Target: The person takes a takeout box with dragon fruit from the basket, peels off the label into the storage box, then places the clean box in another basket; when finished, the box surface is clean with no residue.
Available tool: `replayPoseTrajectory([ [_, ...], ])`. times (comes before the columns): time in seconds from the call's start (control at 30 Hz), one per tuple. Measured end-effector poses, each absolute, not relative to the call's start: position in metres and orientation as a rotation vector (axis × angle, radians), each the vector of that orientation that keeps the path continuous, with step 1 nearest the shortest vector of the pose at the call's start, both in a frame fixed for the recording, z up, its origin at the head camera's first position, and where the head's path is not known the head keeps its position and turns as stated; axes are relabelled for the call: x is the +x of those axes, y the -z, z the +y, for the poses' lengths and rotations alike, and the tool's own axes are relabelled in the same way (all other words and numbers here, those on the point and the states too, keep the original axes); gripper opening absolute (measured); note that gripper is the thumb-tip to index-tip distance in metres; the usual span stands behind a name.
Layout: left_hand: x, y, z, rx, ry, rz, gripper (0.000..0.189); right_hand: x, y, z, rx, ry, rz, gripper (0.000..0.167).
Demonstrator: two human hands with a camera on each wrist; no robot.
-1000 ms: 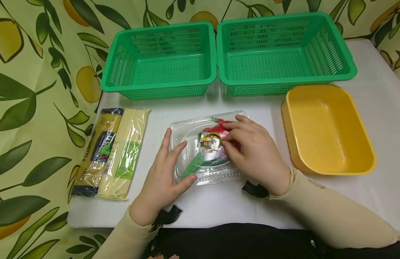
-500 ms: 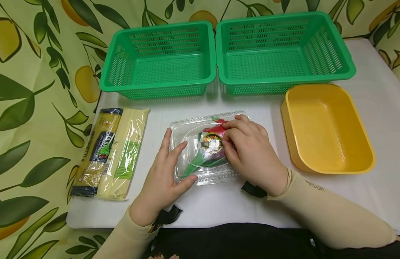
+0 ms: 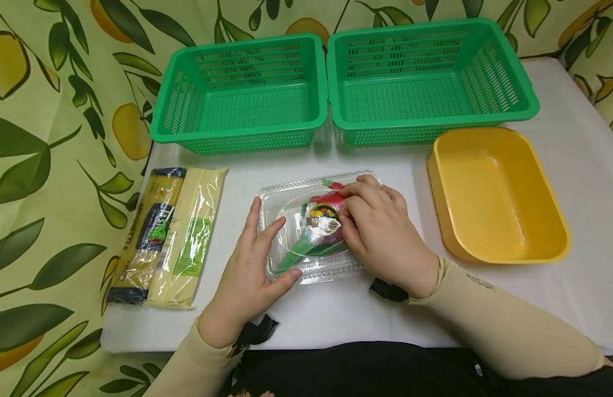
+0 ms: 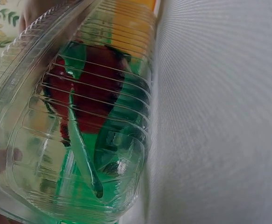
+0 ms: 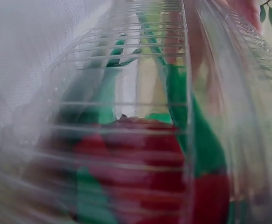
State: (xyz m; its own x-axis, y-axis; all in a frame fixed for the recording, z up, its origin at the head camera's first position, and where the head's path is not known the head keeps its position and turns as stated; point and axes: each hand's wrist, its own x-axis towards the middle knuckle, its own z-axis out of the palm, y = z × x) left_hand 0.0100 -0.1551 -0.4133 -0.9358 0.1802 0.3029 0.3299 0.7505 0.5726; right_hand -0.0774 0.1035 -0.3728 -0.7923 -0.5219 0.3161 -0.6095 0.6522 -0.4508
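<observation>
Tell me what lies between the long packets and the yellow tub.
In the head view: the clear container, its red-and-green contents, left hand and right hand.

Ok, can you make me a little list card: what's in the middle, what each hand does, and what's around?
Middle: clear box with red and green thing inside
On top: round sticker
Left hand: fingers spread, touching the box
Right hand: fingers bent at the sticker; can't tell if pinching
Left side: spaghetti pack, pale pack
Right side: yellow tub
Back: two green baskets
</observation>
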Motion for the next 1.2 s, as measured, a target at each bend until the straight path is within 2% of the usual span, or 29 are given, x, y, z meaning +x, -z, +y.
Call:
replayPoseTrajectory([
  [1.2, 0.009, 0.413, -0.157, -0.394, 0.949, -2.742, 0.102, -0.085, 0.352, 0.126, 0.948, -1.165, -2.743, 0.013],
])
